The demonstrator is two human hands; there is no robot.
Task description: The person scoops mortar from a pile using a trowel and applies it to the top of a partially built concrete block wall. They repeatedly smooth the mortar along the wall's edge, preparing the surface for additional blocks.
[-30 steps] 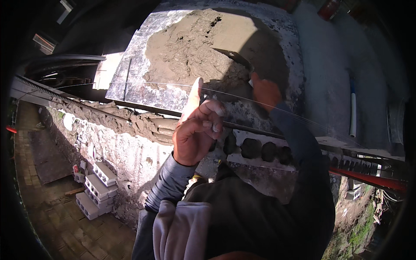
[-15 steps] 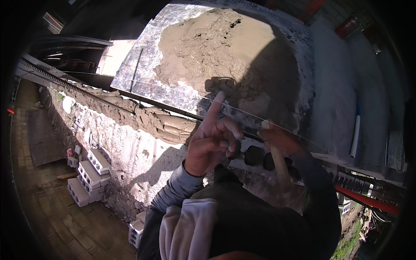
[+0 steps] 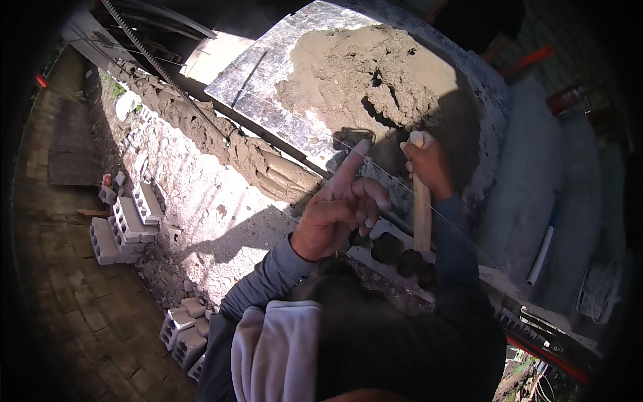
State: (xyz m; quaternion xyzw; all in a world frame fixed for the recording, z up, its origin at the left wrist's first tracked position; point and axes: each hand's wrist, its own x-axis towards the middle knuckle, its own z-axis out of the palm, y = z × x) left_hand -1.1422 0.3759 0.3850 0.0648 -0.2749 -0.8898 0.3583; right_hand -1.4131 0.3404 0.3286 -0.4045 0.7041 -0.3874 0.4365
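My left hand [image 3: 341,211] is raised over the wall line, its index finger stretched out close to a thin taut string [image 3: 395,179]. Its other fingers are bent and apart, with nothing visible in them. My right hand [image 3: 429,164] is closed around the upper part of a pale wooden handle [image 3: 422,214], held nearly upright; whatever tool head it has does not show. Below the hands lies a hollow block [image 3: 376,269] with dark round holes. Just beyond them, a broad heap of wet mortar [image 3: 348,74] with dark gouges covers a flat board [image 3: 238,74].
Lumpy mortar [image 3: 268,167] runs along the wall top at left, beneath a ribbed steel bar [image 3: 167,77]. Stacked hollow blocks [image 3: 130,218] and more blocks [image 3: 184,331] stand on the lower paved ground [image 3: 80,301]. A dark rounded shape [image 3: 479,23] is beyond the board, at far right.
My right hand has risen away from me with the wooden handle, now more upright. The view has shifted. Dark gouges show in the mortar, and a dark shape appears at far right.
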